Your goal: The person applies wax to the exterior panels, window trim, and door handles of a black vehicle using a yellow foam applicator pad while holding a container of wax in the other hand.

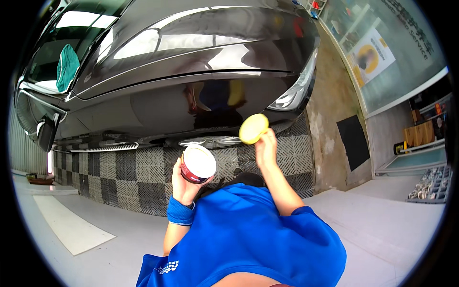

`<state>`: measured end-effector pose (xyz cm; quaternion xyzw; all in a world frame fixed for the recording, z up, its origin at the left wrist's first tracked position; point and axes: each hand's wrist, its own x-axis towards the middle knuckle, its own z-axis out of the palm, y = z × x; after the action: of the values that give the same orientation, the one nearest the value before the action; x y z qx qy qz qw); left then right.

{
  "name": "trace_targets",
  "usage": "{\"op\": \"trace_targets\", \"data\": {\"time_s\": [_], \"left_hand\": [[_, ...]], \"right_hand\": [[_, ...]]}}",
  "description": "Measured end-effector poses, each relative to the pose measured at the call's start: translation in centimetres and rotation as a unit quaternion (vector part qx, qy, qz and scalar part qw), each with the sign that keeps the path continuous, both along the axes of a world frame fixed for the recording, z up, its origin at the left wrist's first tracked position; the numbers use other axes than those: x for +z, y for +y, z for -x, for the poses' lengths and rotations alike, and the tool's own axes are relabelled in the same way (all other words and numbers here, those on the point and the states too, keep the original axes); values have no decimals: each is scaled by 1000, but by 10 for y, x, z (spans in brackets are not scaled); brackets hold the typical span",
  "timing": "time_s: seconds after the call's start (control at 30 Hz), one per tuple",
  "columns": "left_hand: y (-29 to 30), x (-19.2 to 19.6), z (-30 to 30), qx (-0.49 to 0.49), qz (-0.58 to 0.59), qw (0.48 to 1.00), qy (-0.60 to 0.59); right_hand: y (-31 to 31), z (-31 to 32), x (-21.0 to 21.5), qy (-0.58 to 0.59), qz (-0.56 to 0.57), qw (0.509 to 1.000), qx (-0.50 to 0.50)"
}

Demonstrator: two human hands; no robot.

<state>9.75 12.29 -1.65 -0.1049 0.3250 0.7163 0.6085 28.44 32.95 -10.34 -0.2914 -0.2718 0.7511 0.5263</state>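
My left hand (181,185) is wrapped round a small round tub (199,163) with a dark red side; its top shows pale cream-white, and I cannot tell whether that is a lid or the contents. A round yellow applicator pad (254,128) is gripped by its edge in my right hand (266,149), held up to the right of the tub. Both hands are apart from the dark glossy car (158,107), whose front side and headlight (292,93) lie just beyond them.
A green cloth (67,68) lies by the windscreen, near the side mirror (46,134). Black and grey floor tiles (126,174) run beneath the car. On the right are a black mat (353,142), a glass wall (382,52) and shelves with boxes (420,135).
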Motion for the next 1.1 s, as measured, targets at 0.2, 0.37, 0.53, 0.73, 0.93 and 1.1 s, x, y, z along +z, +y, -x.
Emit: {"op": "trace_targets", "data": {"time_s": [0.2, 0.37, 0.53, 0.73, 0.93, 1.1], "left_hand": [[-10, -4, -21, 58, 14, 998, 16], [-19, -3, -33, 91, 19, 995, 37], [-36, -7, -39, 149, 27, 988, 16], [-51, -4, -39, 176, 24, 984, 31], [-52, -4, -40, 188, 30, 980, 53], [-54, -2, -38, 221, 8, 975, 28]], "right_hand": [[101, -12, -5, -424, -296, 836, -180], [147, 19, -17, -483, -345, 779, -201], [133, 49, -5, -558, -457, 678, -142], [129, 11, -41, -552, -526, 641, -85], [115, 40, -11, -560, -557, 613, -8], [146, 33, -35, -597, -457, 651, -108]]}}
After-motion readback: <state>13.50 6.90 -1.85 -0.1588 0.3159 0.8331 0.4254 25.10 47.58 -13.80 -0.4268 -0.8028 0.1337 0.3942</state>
